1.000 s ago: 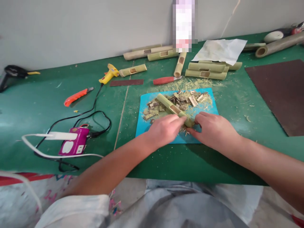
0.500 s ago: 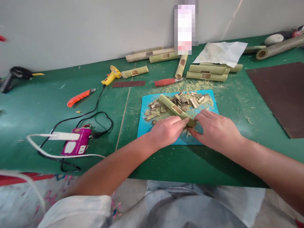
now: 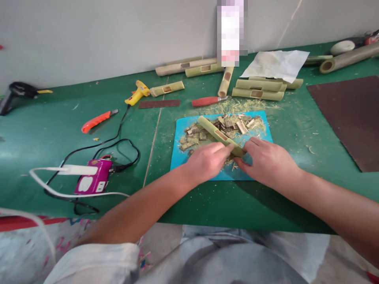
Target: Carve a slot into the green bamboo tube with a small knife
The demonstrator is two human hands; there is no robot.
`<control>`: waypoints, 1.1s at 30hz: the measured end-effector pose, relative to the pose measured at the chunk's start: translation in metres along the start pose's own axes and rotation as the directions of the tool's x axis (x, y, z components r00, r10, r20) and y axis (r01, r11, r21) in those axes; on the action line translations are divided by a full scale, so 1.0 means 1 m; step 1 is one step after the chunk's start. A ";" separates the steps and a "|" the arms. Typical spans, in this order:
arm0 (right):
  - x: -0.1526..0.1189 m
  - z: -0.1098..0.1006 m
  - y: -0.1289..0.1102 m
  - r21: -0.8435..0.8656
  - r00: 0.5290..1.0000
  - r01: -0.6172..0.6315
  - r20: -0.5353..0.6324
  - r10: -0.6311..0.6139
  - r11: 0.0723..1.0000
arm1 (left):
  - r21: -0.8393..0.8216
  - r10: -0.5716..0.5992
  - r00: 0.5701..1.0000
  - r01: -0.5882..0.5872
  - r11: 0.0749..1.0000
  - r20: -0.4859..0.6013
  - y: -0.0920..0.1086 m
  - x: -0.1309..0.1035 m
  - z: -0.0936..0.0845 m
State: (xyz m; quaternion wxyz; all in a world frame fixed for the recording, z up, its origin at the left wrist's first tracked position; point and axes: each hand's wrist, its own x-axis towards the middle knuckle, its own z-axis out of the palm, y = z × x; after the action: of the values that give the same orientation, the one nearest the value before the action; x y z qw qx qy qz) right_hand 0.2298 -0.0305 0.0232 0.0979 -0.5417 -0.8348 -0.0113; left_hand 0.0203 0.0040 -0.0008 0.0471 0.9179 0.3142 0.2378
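Observation:
A green bamboo tube (image 3: 211, 127) with a rectangular opening cut in its side lies slanted over a blue mat (image 3: 180, 157). My left hand (image 3: 207, 159) is closed on the tube's left side, below the opening. At the near end, my right hand (image 3: 265, 157) pinches the tube between thumb and fingers. Part of that end is hidden by my fingers. Around the tube, the mat carries many bamboo chips (image 3: 229, 126) and fine shavings. Beyond the mat lies a red-handled knife (image 3: 207, 101).
More cut bamboo tubes (image 3: 257, 94) lie toward the wall, some under a white paper sheet (image 3: 274, 65). At left are an orange utility knife (image 3: 99, 121), a yellow glue gun (image 3: 139, 92) and a purple power strip (image 3: 94, 177) with cords. A dark brown sheet (image 3: 352, 118) lies at right.
My left fingertips have drawn back slightly to the left along the tube's near end. The right hand keeps its grip, and the tube has barely moved.

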 end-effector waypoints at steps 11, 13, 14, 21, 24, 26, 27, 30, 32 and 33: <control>0.000 0.000 0.004 0.032 1.000 0.001 0.030 -0.002 1.000 | -0.036 -0.019 1.000 0.019 0.999 -0.006 0.005 0.001 0.000; 0.001 0.000 0.005 0.040 0.999 0.006 0.037 -0.007 0.999 | -0.035 -0.015 1.000 0.015 0.999 0.005 0.005 0.002 0.000; 0.001 0.000 0.005 0.045 0.999 0.011 0.043 -0.013 0.999 | -0.038 -0.004 1.000 0.005 0.999 0.016 0.005 0.002 0.000; 0.002 -0.002 0.005 0.064 0.996 -0.022 0.092 0.016 0.998 | -0.003 -0.025 1.000 0.025 1.000 0.012 0.002 0.001 0.000; 0.003 -0.005 0.003 0.078 0.993 -0.040 0.111 0.031 0.996 | -0.018 -0.005 1.000 0.005 1.000 0.013 0.005 0.001 0.001; 0.004 -0.007 0.003 0.076 0.991 -0.052 0.130 0.042 0.996 | -0.012 -0.012 1.000 0.012 1.000 -0.002 0.007 0.001 0.001; 0.005 -0.007 0.002 0.073 0.989 -0.051 0.140 0.041 0.996 | -0.012 -0.011 1.000 0.011 1.000 0.010 0.008 0.001 0.001; 0.005 -0.008 0.002 0.057 0.987 -0.044 0.159 0.034 0.997 | -0.024 -0.008 0.999 0.009 1.000 0.036 0.007 0.002 0.001; 0.004 -0.009 0.001 0.036 0.985 -0.049 0.168 0.042 0.998 | -0.021 -0.033 0.999 0.033 0.999 0.017 0.004 0.002 0.001; 0.004 -0.009 0.001 0.024 0.984 -0.049 0.173 0.044 0.999 | -0.014 -0.046 0.999 0.046 0.999 0.012 0.002 0.002 0.001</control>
State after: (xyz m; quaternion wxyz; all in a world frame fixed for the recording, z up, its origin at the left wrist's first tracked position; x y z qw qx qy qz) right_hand 0.2302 -0.0280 0.0330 0.0330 -0.5585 -0.8273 0.0497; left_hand 0.0235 0.0034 0.0002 0.0611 0.9114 0.3333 0.2335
